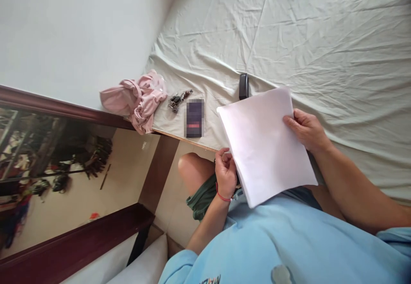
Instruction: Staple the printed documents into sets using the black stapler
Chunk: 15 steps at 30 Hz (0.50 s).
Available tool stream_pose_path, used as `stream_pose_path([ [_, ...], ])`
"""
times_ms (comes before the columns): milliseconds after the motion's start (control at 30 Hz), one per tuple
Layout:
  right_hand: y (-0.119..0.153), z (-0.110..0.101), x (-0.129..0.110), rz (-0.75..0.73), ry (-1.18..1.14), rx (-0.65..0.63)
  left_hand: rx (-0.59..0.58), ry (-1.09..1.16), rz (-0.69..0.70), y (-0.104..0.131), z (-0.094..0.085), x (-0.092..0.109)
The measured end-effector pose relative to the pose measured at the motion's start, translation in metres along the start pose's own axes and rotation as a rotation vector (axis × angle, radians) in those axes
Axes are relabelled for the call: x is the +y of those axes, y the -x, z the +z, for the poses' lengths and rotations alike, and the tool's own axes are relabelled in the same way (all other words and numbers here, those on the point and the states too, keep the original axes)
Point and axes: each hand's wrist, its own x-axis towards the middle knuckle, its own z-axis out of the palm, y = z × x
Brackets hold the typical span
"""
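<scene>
A stack of blank white paper (266, 147) is tilted over my lap, its lower edge against my blue shirt. My right hand (306, 130) grips its right edge, thumb on top and fingers underneath. At the left edge, my left hand (226, 173) is closed with curled fingers against the side of the sheets; part of its grip is hidden. Just beyond the top edge of the paper lies a black stapler-like object (244, 86), partly covered. A dark phone with a blurred-out screen (194, 119) rests on the bed to the left.
A bunch of keys (177, 100) and a crumpled pink cloth (141, 98) lie on the bed's pale sheet (305, 40), left of the phone. A mirror with a dark red frame (80, 237) stands at the left. The bed's wooden edge (180, 138) runs before my knees.
</scene>
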Motion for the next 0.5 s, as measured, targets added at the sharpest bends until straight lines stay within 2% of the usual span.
stream_pose_path([
  [267, 0.0031, 0.005, -0.008, 0.041, -0.262, 0.002, 0.077, 0.035, 0.092, -0.003, 0.0007, -0.007],
  [500, 0.0016, 0.0051, -0.0059, 0.039, -0.326, 0.032, 0.004, 0.097, -0.034, 0.002, 0.0016, 0.0017],
])
